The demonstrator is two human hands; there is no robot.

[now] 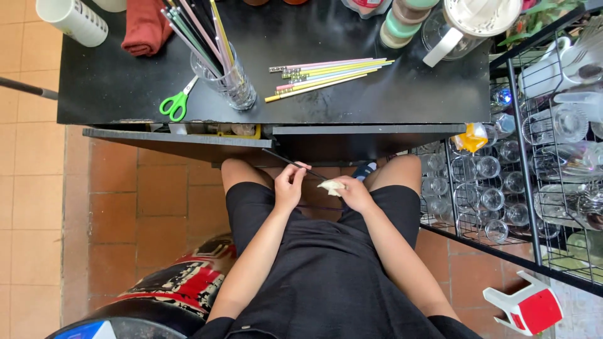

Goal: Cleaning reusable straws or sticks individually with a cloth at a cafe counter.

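The left hand (289, 187) is closed around a thin dark stick (294, 162), which slants up and to the left until its far tip reaches the near edge of the black table (377, 100). The right hand (353, 193) is closed on a small pale cloth (331, 186), held just beside the stick's near end over the person's lap. Both hands sit in the narrow gap between the knees, just below the table's edge and the partly open drawer (179, 137) on the left. On the table, a row of pastel sticks (330, 74) lies flat in the middle, well back from the near edge. To its left a clear glass (233, 85) holds more sticks upright, and green scissors (177, 102) lie near the edge. A wire rack of glasses (540, 157) closes in the right side. Bare tiled floor (38, 201) lies open on the left.
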